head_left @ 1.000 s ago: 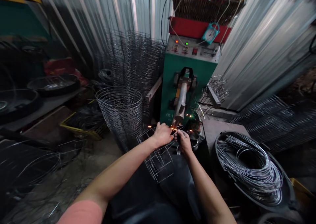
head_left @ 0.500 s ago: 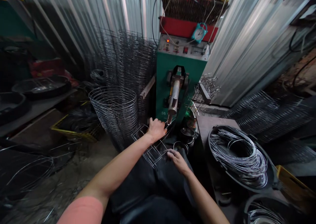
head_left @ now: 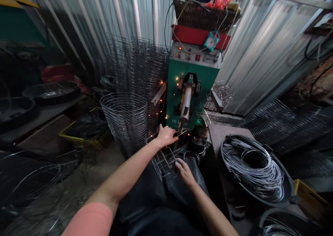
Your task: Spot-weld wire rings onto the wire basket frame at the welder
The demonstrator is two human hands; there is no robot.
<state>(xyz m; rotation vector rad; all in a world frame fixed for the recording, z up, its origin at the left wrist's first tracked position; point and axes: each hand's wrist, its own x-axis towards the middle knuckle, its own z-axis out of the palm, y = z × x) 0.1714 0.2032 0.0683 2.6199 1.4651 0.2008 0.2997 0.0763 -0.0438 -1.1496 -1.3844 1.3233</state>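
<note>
Wire frame (head_left: 163, 163): where does it lie?

Over a worker's dark apron (head_left: 145, 201), its far end just below the electrode (head_left: 185, 106) of a green spot welder (head_left: 194, 69).

And the hands?

Apart. The left hand (head_left: 166, 136) clamps the frame's far end, while the right hand (head_left: 185, 173) rests with loose fingers by its near edge.

What surrounds them?

Sparks (head_left: 177, 79) scatter in front of the spot welder. A tall wire cylinder (head_left: 124, 120) stands to the left, and a coil of wire (head_left: 253, 168) lies in a black tub (head_left: 226, 159) to the right.
</note>
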